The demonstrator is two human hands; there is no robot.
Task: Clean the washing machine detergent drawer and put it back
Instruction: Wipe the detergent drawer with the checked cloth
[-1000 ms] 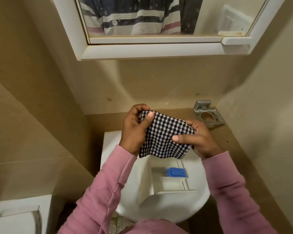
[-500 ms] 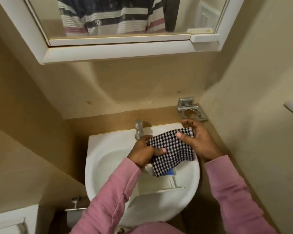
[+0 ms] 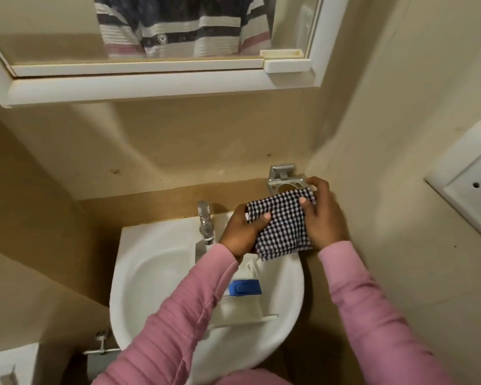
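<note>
Both the left hand (image 3: 240,233) and right hand (image 3: 326,218) carried the cloth (image 3: 283,227) rightward.

A black-and-white checked cloth (image 3: 281,223), pink sleeves (image 3: 184,315), white basin (image 3: 139,273), blue drawer insert (image 3: 246,287).

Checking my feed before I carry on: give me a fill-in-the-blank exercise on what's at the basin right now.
1. The left hand and the right hand both grip a checked ____.
2. The white detergent drawer lies in the ____.
3. The insert on the drawer is coloured ____.

Missing words: cloth; sink; blue.
</note>
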